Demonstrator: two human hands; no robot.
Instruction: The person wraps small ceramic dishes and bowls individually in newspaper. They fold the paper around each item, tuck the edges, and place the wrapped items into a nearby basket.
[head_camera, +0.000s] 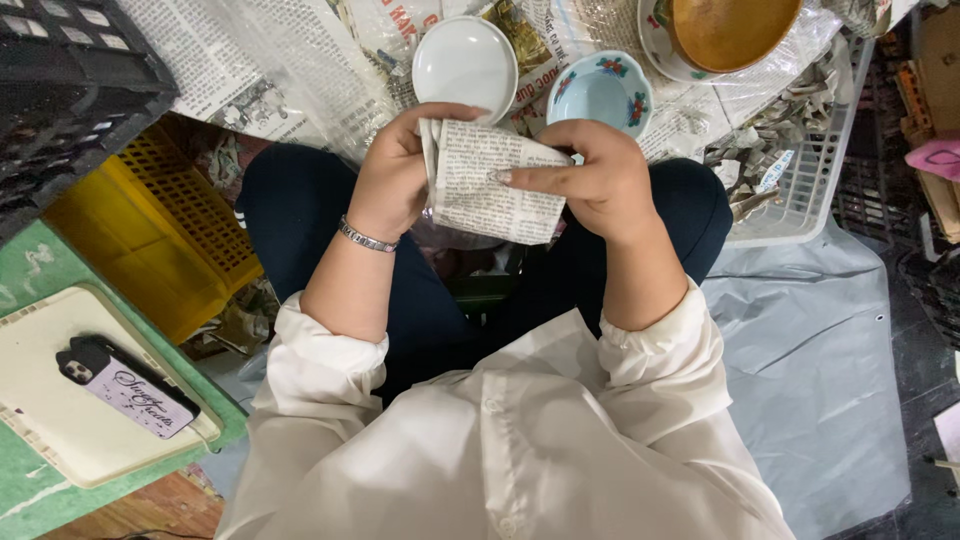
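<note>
- Seen from above: a newspaper-wrapped bundle (492, 180) held over the lap, just below the near edge of a newspaper-covered surface (300, 70)
- Left hand (395, 180) closed round the bundle's left end, thumb on top
- Right hand (590, 180) pinching the paper's right fold, fingers flat along it
- Likely light, thin paper soft and easily torn, contents probably fragile; best cradled from beneath
- Near that edge: white bowl (465, 62), blue flowered bowl (600, 92)

white shirt (520, 440), silver bracelet (366, 239), dark trousers (300, 200)
</note>
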